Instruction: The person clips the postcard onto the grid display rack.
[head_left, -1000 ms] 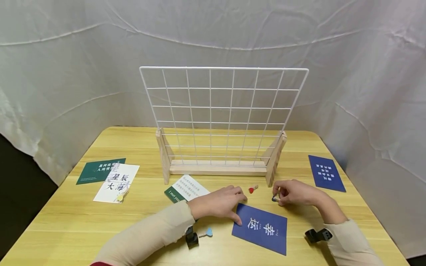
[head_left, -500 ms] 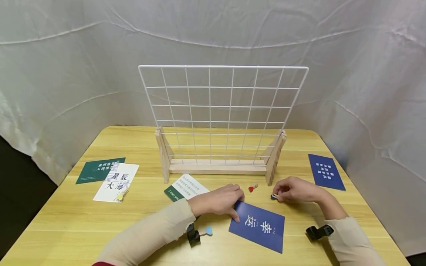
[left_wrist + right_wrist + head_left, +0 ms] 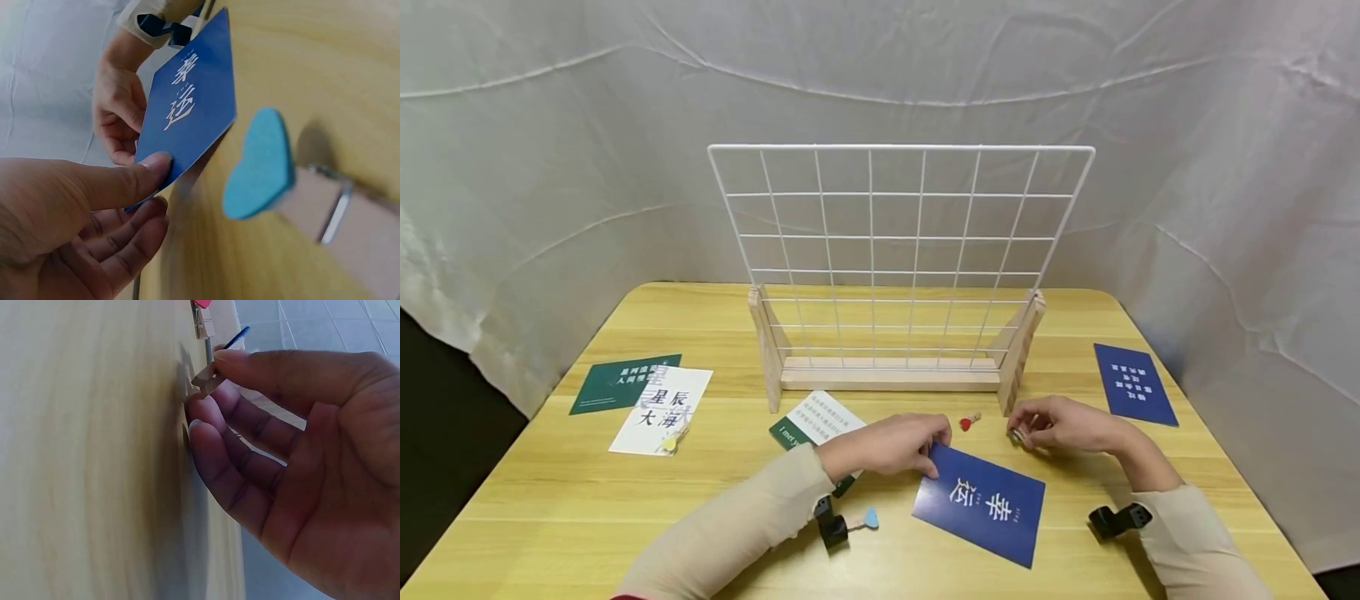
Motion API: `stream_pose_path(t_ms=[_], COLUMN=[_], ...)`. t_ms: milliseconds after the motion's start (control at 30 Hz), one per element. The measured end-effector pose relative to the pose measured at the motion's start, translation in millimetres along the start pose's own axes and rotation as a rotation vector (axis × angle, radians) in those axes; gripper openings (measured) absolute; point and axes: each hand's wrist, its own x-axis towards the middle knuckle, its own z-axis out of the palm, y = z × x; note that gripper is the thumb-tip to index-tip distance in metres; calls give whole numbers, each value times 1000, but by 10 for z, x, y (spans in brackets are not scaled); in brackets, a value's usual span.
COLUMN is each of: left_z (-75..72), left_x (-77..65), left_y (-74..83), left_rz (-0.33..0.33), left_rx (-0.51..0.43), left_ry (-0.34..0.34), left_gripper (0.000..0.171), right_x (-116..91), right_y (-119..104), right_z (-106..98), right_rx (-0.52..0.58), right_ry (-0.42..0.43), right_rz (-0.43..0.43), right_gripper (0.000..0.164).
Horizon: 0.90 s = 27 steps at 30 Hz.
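My left hand (image 3: 891, 443) pinches the upper left corner of a dark blue card (image 3: 981, 507) with white characters. In the left wrist view, the thumb lies on the card's printed face with fingers behind it, and the card slants above the table. To the right, my right hand (image 3: 1063, 427) holds a small wooden clothespin (image 3: 208, 380) between thumb and fingers, low over the tabletop. A dark blue edge at the clothespin's far end shows in the right wrist view. Another clothespin with a light blue heart (image 3: 262, 165) lies beneath my left wrist.
A white wire grid (image 3: 872, 237) stands on a wooden base (image 3: 891, 380) behind the hands. A red-heart clothespin (image 3: 967, 422) lies between them. Green-and-white (image 3: 820, 421), green (image 3: 613, 387), white (image 3: 655, 425) and blue (image 3: 1135, 383) cards lie around; a yellow-heart clothespin (image 3: 671, 444) rests on the white one.
My left hand has drawn the blue card slightly left and up in the head view. My right hand has turned the dark-blue-heart clothespin in its fingers and shifted slightly left.
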Motion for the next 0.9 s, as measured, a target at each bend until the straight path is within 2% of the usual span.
stream_pose_path(t_ms=[167, 333, 600, 900], left_z=[-69, -143, -242, -304], left_x=[-34, -82, -135, -208], left_y=[-8, -17, -75, -121], left_rz=[-2, 13, 38, 40], left_rx=[-82, -116, -173, -280], left_ry=[15, 43, 93, 130], left_gripper=[21, 16, 19, 22], right_x=[-7, -24, -18, -14], right_y=[-41, -79, -112, -107], right_z=[2, -6, -15, -30], right_rx=[42, 63, 120, 98], right_ry=[17, 38, 70, 126], right_rz=[9, -6, -26, -25], right_gripper=[21, 27, 26, 25])
